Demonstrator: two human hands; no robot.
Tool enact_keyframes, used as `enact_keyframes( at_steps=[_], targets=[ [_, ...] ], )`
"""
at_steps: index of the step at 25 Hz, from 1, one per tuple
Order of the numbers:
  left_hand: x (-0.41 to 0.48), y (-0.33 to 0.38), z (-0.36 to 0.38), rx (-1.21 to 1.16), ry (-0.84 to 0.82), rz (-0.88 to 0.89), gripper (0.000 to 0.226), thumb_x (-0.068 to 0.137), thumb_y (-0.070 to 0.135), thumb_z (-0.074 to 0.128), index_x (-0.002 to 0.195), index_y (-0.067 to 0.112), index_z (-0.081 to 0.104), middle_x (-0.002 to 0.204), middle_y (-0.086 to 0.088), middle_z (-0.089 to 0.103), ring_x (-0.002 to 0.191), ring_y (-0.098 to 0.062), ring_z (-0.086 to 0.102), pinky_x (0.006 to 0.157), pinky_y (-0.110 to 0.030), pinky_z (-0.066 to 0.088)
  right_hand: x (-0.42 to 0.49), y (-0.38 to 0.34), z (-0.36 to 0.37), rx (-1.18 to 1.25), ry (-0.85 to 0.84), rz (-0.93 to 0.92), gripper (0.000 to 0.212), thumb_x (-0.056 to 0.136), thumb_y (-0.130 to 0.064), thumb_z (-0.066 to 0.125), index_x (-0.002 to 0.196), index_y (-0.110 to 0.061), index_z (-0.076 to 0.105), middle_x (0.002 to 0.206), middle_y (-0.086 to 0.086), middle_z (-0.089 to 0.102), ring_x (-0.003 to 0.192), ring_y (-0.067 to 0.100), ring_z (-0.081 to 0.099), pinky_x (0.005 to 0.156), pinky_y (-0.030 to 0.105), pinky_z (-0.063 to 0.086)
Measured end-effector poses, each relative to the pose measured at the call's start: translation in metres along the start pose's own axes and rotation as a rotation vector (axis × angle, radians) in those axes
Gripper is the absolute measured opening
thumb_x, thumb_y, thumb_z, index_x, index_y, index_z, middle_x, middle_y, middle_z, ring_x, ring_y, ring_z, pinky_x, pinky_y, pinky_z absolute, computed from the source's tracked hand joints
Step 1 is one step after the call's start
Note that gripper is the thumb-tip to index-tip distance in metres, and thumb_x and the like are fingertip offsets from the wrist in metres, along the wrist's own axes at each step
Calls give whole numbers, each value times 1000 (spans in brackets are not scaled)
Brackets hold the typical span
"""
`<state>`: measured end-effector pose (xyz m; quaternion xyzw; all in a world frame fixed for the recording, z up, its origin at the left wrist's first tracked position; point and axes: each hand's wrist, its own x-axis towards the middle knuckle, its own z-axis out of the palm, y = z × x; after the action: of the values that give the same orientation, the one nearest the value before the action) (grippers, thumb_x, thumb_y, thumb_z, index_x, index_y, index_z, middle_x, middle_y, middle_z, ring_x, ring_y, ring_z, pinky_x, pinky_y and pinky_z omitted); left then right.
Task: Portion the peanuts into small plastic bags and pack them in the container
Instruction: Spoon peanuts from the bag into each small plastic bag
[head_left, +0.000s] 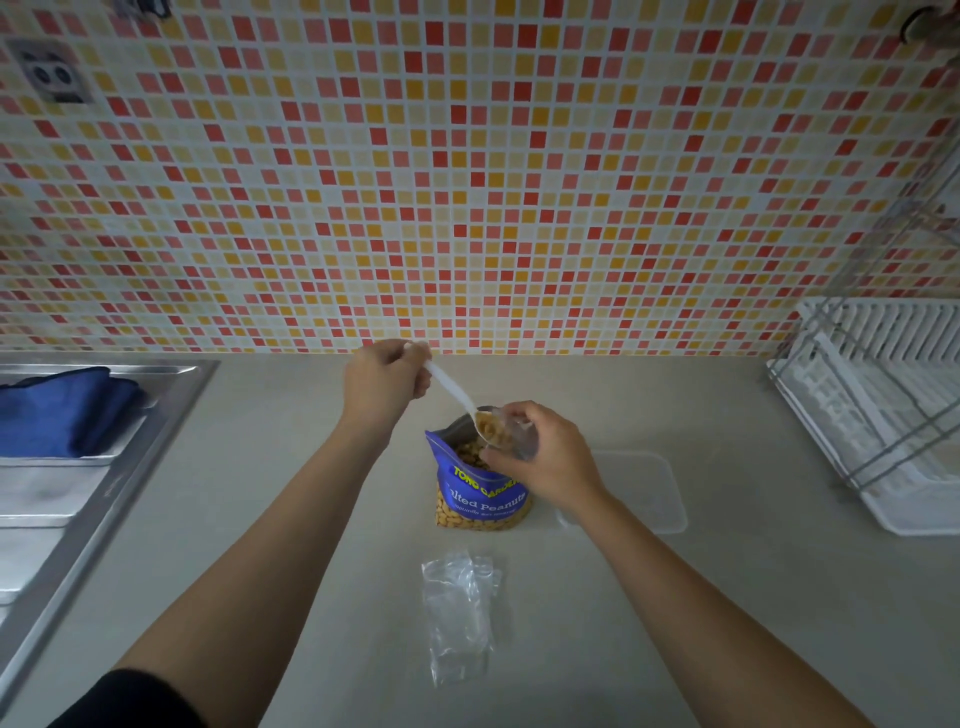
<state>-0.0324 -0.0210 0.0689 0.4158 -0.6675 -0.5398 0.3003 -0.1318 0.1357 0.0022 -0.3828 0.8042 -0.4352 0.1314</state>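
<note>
A blue bag of salted peanuts stands open on the counter, peanuts showing in its mouth. My left hand grips the handle of a white plastic spoon whose bowl holds peanuts at the mouth of a small clear plastic bag. My right hand pinches that small bag just above the peanut bag. Empty small plastic bags lie flat on the counter nearer to me. A clear plastic container sits to the right of the peanut bag, partly hidden by my right wrist.
A steel sink with a blue cloth lies at the left. A white dish rack stands at the right. The tiled wall rises behind the counter.
</note>
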Motion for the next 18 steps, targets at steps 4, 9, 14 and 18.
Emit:
enact_keyframes(
  at_steps=[4,9,14,18],
  targets=[
    [-28,46,0,375,-230,562,23,92,25,54,87,8,68,65,-1,65,58,-8,62,62,-22,52,-4,-8,1,318,71,38,38,70,-31,79,102,-32,60,94,-16,65,81,0,59,70,16,50],
    [-36,74,-21,390,-115,966,23,90,22,55,88,6,69,69,-8,68,59,-23,62,56,-33,47,-4,-9,-4,440,137,56,39,75,-30,75,110,-26,59,99,-12,66,83,-6,59,65,8,46],
    [-12,14,-14,452,-171,604,18,92,21,53,93,10,68,70,0,66,62,-13,63,63,-29,53,-7,15,-2,474,182,133,42,68,-41,78,105,-35,59,101,-7,67,90,9,63,71,21,52],
    [-13,-35,7,608,-376,632,19,91,19,54,93,10,71,78,-6,72,62,-14,58,60,-8,40,-14,25,-5,441,71,181,39,72,-38,76,106,-30,58,95,-12,66,91,6,63,68,13,48]
  ],
)
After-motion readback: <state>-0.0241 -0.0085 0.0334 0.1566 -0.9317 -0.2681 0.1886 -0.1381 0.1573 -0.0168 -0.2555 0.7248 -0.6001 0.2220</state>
